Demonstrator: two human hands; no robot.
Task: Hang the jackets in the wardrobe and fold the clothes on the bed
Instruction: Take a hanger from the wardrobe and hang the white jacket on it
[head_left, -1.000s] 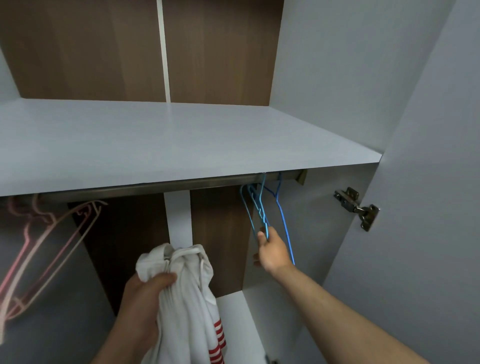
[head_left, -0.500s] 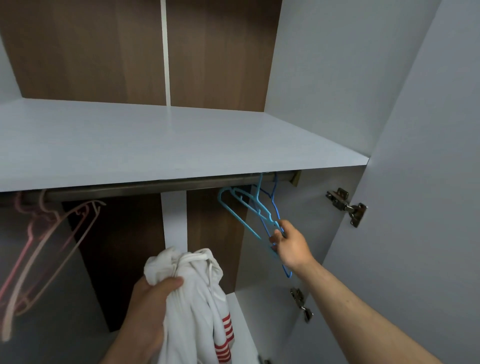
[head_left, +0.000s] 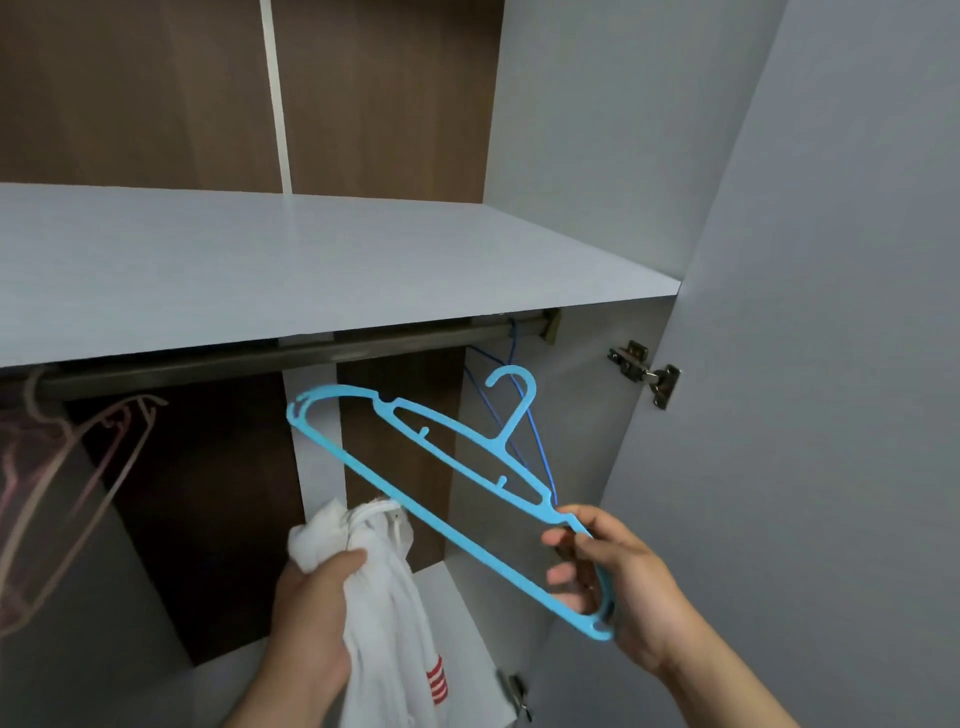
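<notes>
Two hands: left hand grips bunched white red-striped jacket, lower centre; right hand pinches tilted light-blue plastic hanger, centre right.
Rail: dark metal wardrobe rail, above hanger, apart.

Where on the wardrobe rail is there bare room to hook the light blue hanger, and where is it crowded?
Free: the middle stretch of the rail, between the pink hangers at its left end and the dark blue hanger by the right bracket; also the shelf above. Crowded: the left end, where they bunch.
</notes>
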